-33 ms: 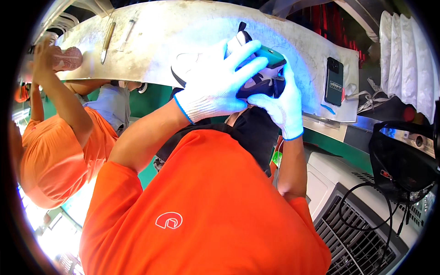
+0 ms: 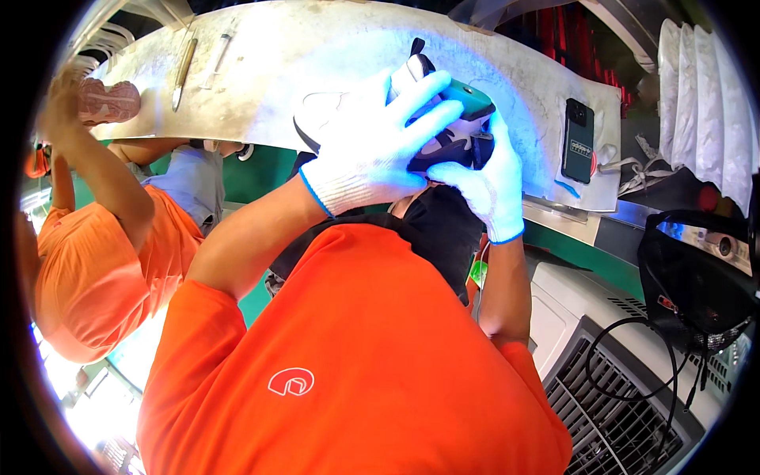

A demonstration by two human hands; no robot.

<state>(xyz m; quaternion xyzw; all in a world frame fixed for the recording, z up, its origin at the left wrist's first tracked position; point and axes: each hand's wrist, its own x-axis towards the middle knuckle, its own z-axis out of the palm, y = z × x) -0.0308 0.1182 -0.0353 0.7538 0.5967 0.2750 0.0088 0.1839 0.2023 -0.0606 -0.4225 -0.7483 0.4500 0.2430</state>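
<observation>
A white and dark sneaker (image 2: 431, 150) with a black pull tab is between my two gloved hands over the table. My left hand (image 2: 368, 138), in a white knit glove with a blue cuff, lies across the sneaker with its fingers reaching right. My right hand (image 2: 491, 178), gloved the same way, curls around the sneaker's right side, thumb towards the left hand. Between the fingertips of both hands shows a teal block-like piece (image 2: 469, 96) with a dark end; I cannot tell whether it belongs to the sneaker. Bright bluish light washes out the gloves and nearby details.
On the worn pale table (image 2: 269, 47) lie a craft knife (image 2: 184, 73) and a pen-like tool (image 2: 219, 57). A dark phone (image 2: 578, 141) rests at right. A black bag (image 2: 693, 277) sits beyond it. At left, a person in orange (image 2: 95, 269) handles a pink sole (image 2: 111, 103).
My hands and the sneaker hold almost the same position. The other person's hand and the pink sole have shifted slightly left.
</observation>
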